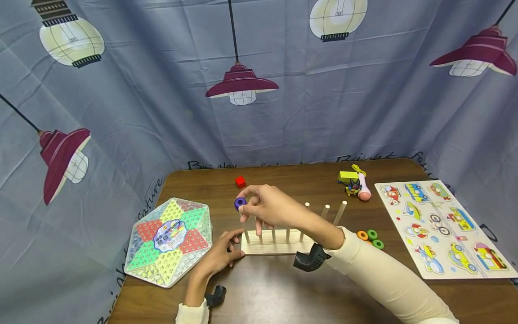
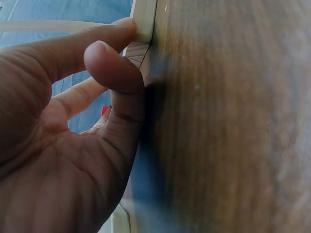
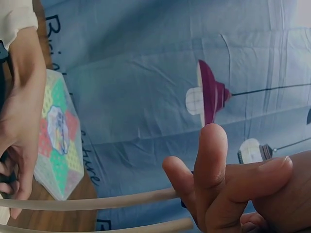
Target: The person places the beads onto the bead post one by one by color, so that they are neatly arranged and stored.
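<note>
A small purple ring (image 1: 240, 204) is pinched between the thumb and forefinger of my right hand (image 1: 263, 207). It is right at the top of the leftmost peg (image 1: 246, 235) of a wooden peg board (image 1: 279, 249); in the right wrist view the fingers mostly hide it. My left hand (image 1: 220, 254) grips the board's left end, forefinger at the back corner and thumb at the front one. The left wrist view has a fingertip against the pale wooden end (image 2: 143, 22). My right forearm crosses over the board's right part, where several tall pegs (image 1: 341, 211) show.
Orange rings (image 1: 362, 235) and green rings (image 1: 372, 234) lie right of the board. A hexagonal star-patterned game board (image 1: 170, 243) is at left. Behind are a red cube (image 1: 240, 182), a yellow block (image 1: 348, 176) and a pink toy microphone (image 1: 364, 191). A picture puzzle board (image 1: 441, 229) lies far right.
</note>
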A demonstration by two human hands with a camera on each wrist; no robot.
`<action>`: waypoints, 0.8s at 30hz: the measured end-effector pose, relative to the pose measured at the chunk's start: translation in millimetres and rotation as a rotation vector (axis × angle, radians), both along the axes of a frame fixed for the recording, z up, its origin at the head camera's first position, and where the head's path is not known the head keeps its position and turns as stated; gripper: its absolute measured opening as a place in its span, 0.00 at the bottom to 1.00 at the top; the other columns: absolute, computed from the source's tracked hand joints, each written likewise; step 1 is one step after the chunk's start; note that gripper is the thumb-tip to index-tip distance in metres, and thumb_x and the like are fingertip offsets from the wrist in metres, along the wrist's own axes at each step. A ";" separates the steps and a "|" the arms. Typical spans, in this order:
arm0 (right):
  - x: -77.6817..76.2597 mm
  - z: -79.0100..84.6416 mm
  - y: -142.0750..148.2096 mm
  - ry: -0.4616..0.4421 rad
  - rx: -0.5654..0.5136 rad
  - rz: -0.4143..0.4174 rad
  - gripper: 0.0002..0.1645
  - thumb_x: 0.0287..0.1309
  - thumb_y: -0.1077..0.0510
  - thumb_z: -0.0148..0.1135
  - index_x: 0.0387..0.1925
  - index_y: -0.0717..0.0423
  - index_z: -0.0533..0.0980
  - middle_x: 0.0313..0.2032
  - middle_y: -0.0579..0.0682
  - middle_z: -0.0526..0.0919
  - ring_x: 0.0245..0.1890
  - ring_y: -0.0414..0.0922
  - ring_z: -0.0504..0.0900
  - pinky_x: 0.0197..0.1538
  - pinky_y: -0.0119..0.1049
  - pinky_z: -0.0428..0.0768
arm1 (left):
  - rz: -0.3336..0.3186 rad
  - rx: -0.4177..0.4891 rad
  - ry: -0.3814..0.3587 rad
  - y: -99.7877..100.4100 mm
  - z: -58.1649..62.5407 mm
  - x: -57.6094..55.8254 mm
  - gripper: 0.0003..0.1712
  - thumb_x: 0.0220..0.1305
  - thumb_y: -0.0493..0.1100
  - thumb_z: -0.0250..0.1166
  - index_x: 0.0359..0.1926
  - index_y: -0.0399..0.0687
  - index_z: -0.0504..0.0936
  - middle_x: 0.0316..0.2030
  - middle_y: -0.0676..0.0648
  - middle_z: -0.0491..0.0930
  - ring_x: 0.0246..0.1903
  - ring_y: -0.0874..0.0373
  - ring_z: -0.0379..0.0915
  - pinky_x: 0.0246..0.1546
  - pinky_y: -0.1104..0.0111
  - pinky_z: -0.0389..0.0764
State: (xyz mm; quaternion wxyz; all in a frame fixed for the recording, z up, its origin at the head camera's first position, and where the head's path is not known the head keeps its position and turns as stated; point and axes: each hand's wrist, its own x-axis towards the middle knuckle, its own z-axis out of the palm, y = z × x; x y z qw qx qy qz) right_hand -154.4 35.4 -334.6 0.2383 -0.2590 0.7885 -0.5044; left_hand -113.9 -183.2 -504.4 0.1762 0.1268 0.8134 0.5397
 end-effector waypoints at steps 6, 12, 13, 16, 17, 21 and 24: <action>1.0 -0.5 -1.3 0.017 0.018 0.005 0.18 0.66 0.57 0.57 0.56 0.54 0.70 0.28 0.43 0.85 0.14 0.50 0.81 0.08 0.30 0.66 | 0.010 -0.007 0.006 0.3 -1.6 -0.4 0.36 0.59 0.31 0.66 0.67 0.38 0.63 0.47 0.32 0.63 0.27 0.52 0.67 0.19 0.63 0.78; 1.4 0.9 1.1 0.065 0.047 -0.004 0.41 0.61 0.49 0.63 0.70 0.50 0.56 0.26 0.42 0.85 0.12 0.50 0.79 0.10 0.34 0.70 | 0.009 -0.022 -0.001 -2.5 -15.8 -4.3 0.36 0.59 0.32 0.66 0.68 0.41 0.63 0.47 0.33 0.63 0.26 0.54 0.67 0.18 0.64 0.78; 1.5 2.4 2.7 0.069 0.044 -0.013 0.43 0.60 0.48 0.63 0.71 0.48 0.55 0.26 0.42 0.85 0.12 0.51 0.79 0.10 0.35 0.71 | 0.011 -0.027 0.000 -3.5 -20.7 -6.0 0.37 0.59 0.32 0.66 0.68 0.42 0.63 0.47 0.34 0.63 0.26 0.55 0.67 0.18 0.64 0.78; 2.3 9.0 11.5 0.090 0.013 -0.044 0.42 0.59 0.45 0.64 0.70 0.42 0.56 0.27 0.44 0.84 0.13 0.53 0.79 0.10 0.38 0.72 | 0.021 -0.030 0.003 -6.6 -34.9 -10.8 0.37 0.59 0.34 0.67 0.68 0.45 0.63 0.46 0.37 0.64 0.26 0.55 0.67 0.17 0.65 0.78; 3.2 11.8 16.4 0.103 0.002 -0.058 0.41 0.59 0.45 0.64 0.69 0.40 0.58 0.28 0.44 0.84 0.13 0.52 0.79 0.10 0.39 0.73 | 0.025 -0.028 0.006 -6.8 -35.6 -11.3 0.37 0.59 0.35 0.68 0.68 0.46 0.64 0.46 0.38 0.64 0.25 0.55 0.67 0.17 0.66 0.78; 12.3 27.0 47.7 0.118 -0.082 -0.138 0.36 0.59 0.48 0.65 0.66 0.33 0.61 0.33 0.49 0.83 0.15 0.52 0.79 0.11 0.45 0.75 | 0.033 -0.020 0.007 -6.7 -35.4 -12.4 0.37 0.58 0.35 0.68 0.67 0.46 0.65 0.45 0.40 0.64 0.23 0.57 0.68 0.16 0.66 0.77; 26.3 38.1 84.1 0.157 -0.143 -0.242 0.32 0.60 0.52 0.64 0.65 0.35 0.65 0.35 0.51 0.82 0.15 0.53 0.77 0.12 0.44 0.75 | 0.029 -0.027 0.008 -7.5 -34.6 -12.3 0.37 0.58 0.35 0.68 0.67 0.46 0.65 0.45 0.40 0.64 0.20 0.58 0.69 0.15 0.68 0.76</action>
